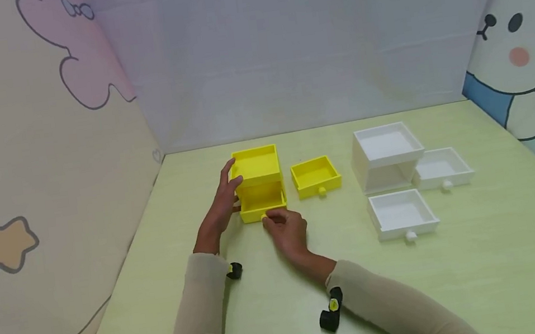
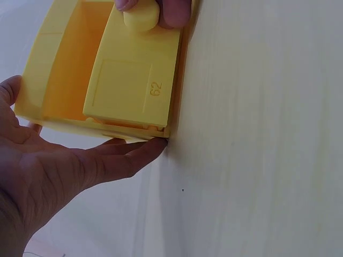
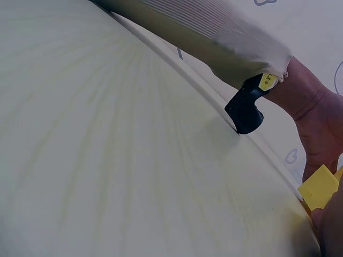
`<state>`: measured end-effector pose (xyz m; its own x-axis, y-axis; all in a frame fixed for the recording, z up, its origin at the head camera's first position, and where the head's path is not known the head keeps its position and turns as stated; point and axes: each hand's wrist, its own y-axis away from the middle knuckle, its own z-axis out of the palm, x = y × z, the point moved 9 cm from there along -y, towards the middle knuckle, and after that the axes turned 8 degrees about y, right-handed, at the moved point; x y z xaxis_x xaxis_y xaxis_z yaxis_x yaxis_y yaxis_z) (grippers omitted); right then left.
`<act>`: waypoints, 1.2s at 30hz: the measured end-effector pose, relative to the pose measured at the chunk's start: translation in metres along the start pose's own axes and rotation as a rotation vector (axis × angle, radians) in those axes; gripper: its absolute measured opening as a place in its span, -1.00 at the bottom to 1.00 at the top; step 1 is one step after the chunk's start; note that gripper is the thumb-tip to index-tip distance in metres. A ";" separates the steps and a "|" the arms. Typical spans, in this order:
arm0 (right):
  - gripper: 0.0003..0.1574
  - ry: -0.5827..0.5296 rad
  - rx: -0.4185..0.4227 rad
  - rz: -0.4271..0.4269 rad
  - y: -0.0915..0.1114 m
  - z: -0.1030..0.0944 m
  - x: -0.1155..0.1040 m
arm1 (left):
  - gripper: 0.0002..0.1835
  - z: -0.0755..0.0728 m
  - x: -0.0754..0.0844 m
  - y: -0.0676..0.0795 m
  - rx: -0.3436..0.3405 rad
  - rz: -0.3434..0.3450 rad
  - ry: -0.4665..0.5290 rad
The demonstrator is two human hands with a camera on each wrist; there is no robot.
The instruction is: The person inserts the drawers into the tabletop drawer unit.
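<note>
Your right hand (image 1: 288,233) pinches the knob (image 2: 141,17) of the yellow drawer (image 1: 252,216), directly ahead, low in the yellow cabinet (image 1: 257,164); your left hand (image 1: 221,204), fingers spread, braces the cabinet's left side.

The person's left forearm (image 1: 197,311) reached toward the yellow cabinet (image 1: 258,163) from its near left, the sleeve ending short of the wrist. The left hand (image 1: 221,206) lay against the cabinet's left side, fingers spread. The right forearm (image 1: 391,300) slanted in from the cabinet's near right; the right hand (image 1: 288,232) pinched the knob (image 2: 142,16) low on the cabinet's front.
</note>
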<state>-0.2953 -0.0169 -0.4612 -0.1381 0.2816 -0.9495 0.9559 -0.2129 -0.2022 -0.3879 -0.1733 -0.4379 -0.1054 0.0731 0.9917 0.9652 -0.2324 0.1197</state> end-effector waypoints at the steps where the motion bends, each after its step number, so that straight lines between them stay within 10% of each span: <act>1: -0.84 0.001 0.000 -0.002 0.000 0.001 0.000 | -0.39 0.000 0.000 0.001 -0.001 0.002 0.002; 36: -0.83 0.031 0.068 0.036 -0.029 0.008 0.009 | -0.40 0.000 -0.002 0.000 0.008 -0.007 0.041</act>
<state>-0.3266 -0.0157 -0.4660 -0.0950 0.3014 -0.9488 0.9403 -0.2858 -0.1849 -0.3881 -0.1737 -0.4396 -0.1212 0.0352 0.9920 0.9663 -0.2245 0.1261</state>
